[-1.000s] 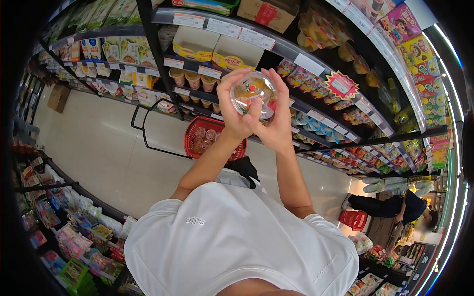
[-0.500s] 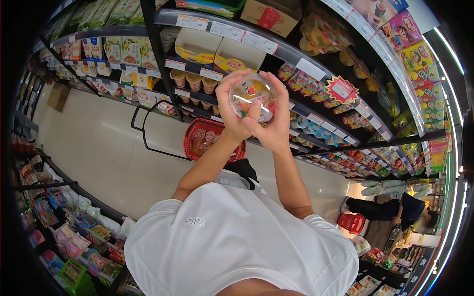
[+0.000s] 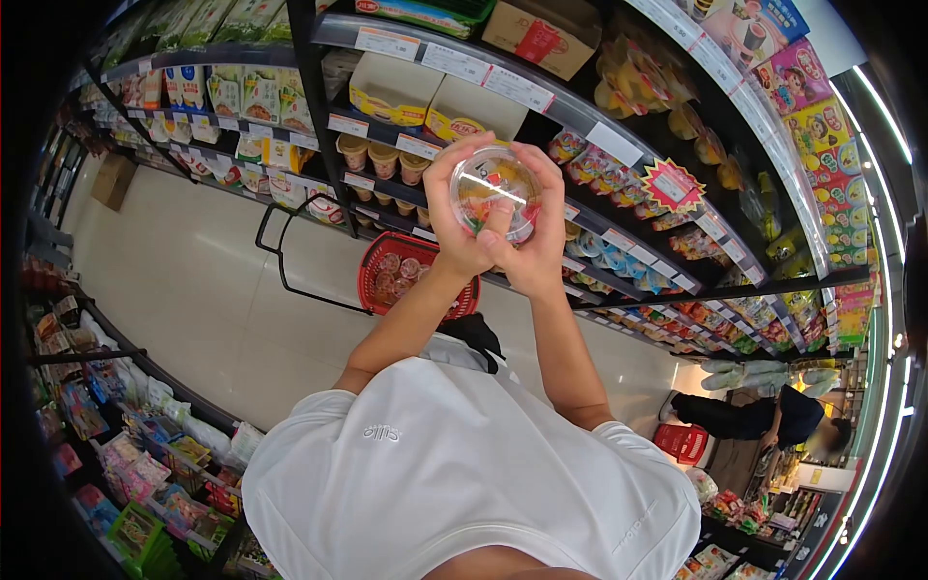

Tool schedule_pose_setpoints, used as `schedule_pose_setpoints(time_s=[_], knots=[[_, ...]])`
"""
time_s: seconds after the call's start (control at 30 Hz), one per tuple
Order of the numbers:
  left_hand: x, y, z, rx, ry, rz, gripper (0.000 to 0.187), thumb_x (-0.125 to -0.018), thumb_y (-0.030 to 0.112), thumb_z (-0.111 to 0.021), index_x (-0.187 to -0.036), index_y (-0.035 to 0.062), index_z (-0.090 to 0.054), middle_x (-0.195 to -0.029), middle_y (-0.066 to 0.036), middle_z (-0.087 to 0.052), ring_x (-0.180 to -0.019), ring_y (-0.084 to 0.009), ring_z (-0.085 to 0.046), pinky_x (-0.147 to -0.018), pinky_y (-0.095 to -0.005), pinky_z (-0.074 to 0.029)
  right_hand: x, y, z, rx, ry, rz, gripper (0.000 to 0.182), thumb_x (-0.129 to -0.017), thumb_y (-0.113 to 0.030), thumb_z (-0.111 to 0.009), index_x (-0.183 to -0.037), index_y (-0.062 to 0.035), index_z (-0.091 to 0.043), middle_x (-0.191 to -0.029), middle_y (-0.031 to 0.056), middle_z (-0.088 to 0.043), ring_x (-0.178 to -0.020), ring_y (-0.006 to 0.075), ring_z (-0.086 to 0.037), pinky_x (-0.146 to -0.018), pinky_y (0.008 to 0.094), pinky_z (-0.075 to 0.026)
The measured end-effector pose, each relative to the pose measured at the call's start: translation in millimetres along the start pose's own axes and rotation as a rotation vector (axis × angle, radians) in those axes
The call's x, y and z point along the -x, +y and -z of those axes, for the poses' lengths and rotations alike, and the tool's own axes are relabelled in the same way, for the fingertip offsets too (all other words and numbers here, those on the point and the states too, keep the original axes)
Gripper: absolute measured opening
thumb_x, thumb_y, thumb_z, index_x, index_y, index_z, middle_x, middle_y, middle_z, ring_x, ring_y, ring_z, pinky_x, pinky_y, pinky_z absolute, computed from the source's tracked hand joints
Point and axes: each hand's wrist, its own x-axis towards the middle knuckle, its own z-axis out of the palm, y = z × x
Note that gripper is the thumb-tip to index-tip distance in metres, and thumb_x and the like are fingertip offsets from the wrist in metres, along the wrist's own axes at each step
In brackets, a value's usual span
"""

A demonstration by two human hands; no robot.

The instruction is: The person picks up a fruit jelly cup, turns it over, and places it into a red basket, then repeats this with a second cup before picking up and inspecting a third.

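Observation:
A round, clear plastic cup (image 3: pixel 474 188), with red, orange and green showing through it, is held up in front of the shelves. My left hand (image 3: pixel 449 217) wraps its left side and my right hand (image 3: pixel 544 232) its right side. One thumb lies across the cup's face, and the fingertips curl round the far edge. I cannot make out the print on it. Below and to the left, on the floor, a red shopping basket (image 3: pixel 365 280) contains several clear round cups (image 3: pixel 389 283).
Stocked shelves (image 3: pixel 387 130) with price tags stand ahead, bearing paper tubs (image 3: pixel 383 158) and packaged snacks (image 3: pixel 594 164). The basket's black handle (image 3: pixel 280 253) sticks out over the floor. A person (image 3: pixel 773 420) stands at right near another red basket (image 3: pixel 681 443). More goods (image 3: pixel 135 464) line the left.
Both hands keep the cup in nearly the same place, and the glare across its face has shifted. The view has moved very slightly.

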Motion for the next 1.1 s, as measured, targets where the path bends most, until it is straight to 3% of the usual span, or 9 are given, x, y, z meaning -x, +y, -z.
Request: schedule_pose_setpoints(time_s=[0.27, 0.33, 0.57, 0.67, 1.1], knots=[[-4, -1, 7, 0.066, -0.051, 0.016, 0.062, -0.076, 0.012, -0.068, -0.128, -0.0005, -0.037, -0.13, -0.023, -0.047, -0.118, -0.0287, -0.049, -0.103, -0.0421, -0.04, -1, -2, -1, 0.043, 0.003, -0.01, 0.094, -0.07, -0.046, -0.078, -0.14, -0.0002, -0.035, -0.14, 0.0175, -0.038, -0.13, 0.0299, -0.041, -0.108, 0.0417, -0.035], [-7, 2, 7, 0.055, -0.073, 0.027, 0.061, -0.078, 0.018, -0.068, -0.129, 0.0006, -0.038, -0.125, -0.023, -0.052, -0.118, -0.0308, -0.052, -0.103, -0.0442, -0.04, -1, -2, 0, 0.038, 0.008, -0.013, 0.097, -0.069, -0.048, -0.079, -0.14, 0.0006, -0.034, -0.141, 0.0175, -0.038, -0.13, 0.0297, -0.041, -0.108, 0.0417, -0.035], [-10, 2, 14, 0.097, -0.108, 0.051, 0.066, -0.078, 0.021, -0.071, -0.13, 0.0003, -0.037, -0.125, -0.022, -0.052, -0.118, -0.0297, -0.052, -0.103, -0.0431, -0.04, -2, 1, -2, -0.052, -0.022, -0.047, 0.107, -0.066, -0.052, -0.082, -0.141, 0.0026, -0.03, -0.143, 0.0169, -0.038, -0.127, 0.028, -0.046, -0.106, 0.0405, -0.039], [-10, -2, 17, 0.095, -0.115, 0.0, 0.067, -0.076, 0.017, -0.073, -0.13, 0.0007, -0.038, -0.125, -0.021, -0.052, -0.115, -0.0283, -0.052, -0.1, -0.0412, -0.042, -3, -1, -4, -0.091, -0.015, -0.059, 0.104, -0.066, -0.05, -0.083, -0.141, 0.0021, -0.032, -0.142, 0.0168, -0.039, -0.127, 0.0278, -0.046, -0.106, 0.0403, -0.039], [-9, 1, 14, -0.016, -0.146, -0.059, 0.055, -0.076, 0.007, -0.064, -0.126, 0.0, -0.042, -0.124, -0.023, -0.054, -0.112, -0.0298, -0.055, -0.1, -0.0429, -0.043, 1, -3, 0, -0.033, 0.01, -0.066, 0.088, -0.07, -0.046, -0.079, -0.136, -0.0004, -0.042, -0.137, 0.0141, -0.043, -0.128, 0.0275, -0.044, -0.107, 0.0407, -0.037]])
